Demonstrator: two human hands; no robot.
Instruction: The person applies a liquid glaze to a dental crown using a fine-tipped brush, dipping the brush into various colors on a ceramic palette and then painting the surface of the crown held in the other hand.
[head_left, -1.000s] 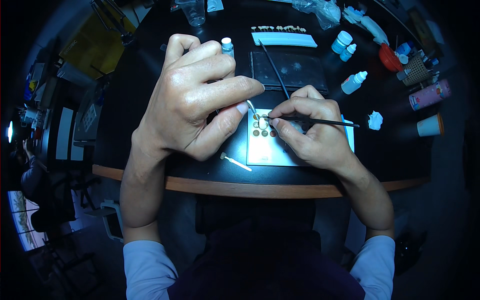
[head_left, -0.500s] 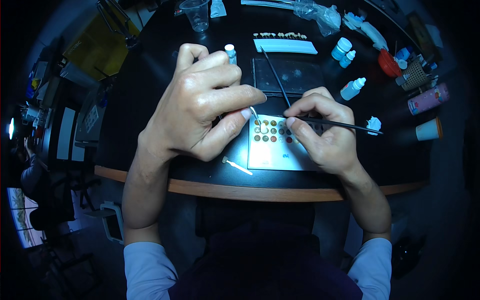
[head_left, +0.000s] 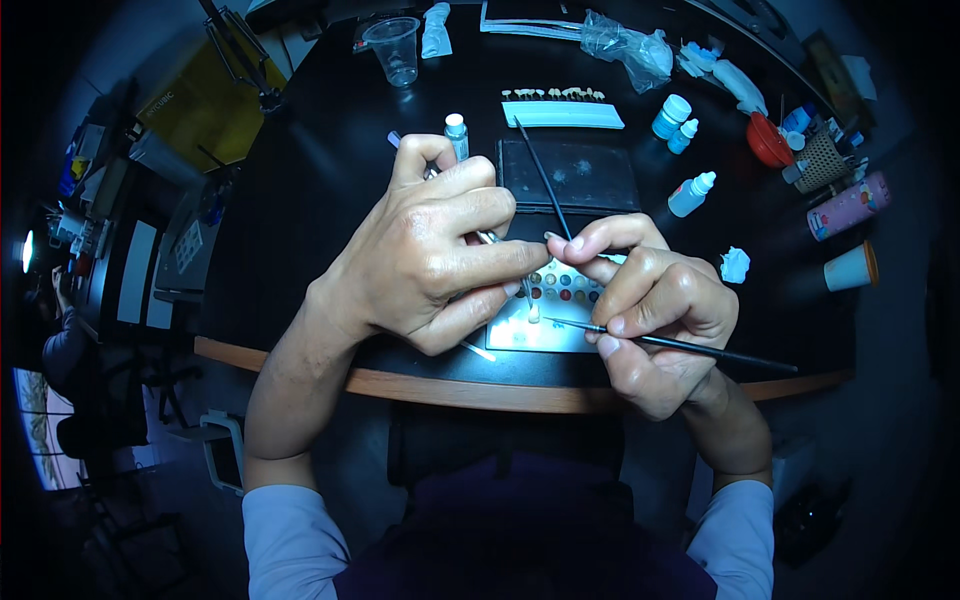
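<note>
My left hand (head_left: 440,250) is closed on metal tweezers (head_left: 526,294), whose tip holds a small off-white tooth-shaped piece (head_left: 534,313) over the white palette (head_left: 510,337) of coloured dots. My right hand (head_left: 660,330) pinches a thin black paintbrush (head_left: 720,355), its tip just right of the piece. A finger of my right hand reaches up to my left fingertips, apparently touching them. A second brush (head_left: 545,175) lies beyond, across a dark closed case (head_left: 610,170). A pale stick (head_left: 477,352) lies left of the palette, partly hidden by my left hand.
A rack of small pieces (head_left: 560,114), small bottles (head_left: 688,198), a clear cup (head_left: 398,62), plastic bags (head_left: 625,50), a red bowl (head_left: 765,140), a paper cup (head_left: 848,270) and crumpled tissue (head_left: 734,264) surround the work area. A person (head_left: 60,335) sits at far left.
Both hands have moved downward in the picture. The piece and brush tip now sit lower, over the palette's bare front part. My right hand has turned, raising a finger toward my left hand.
</note>
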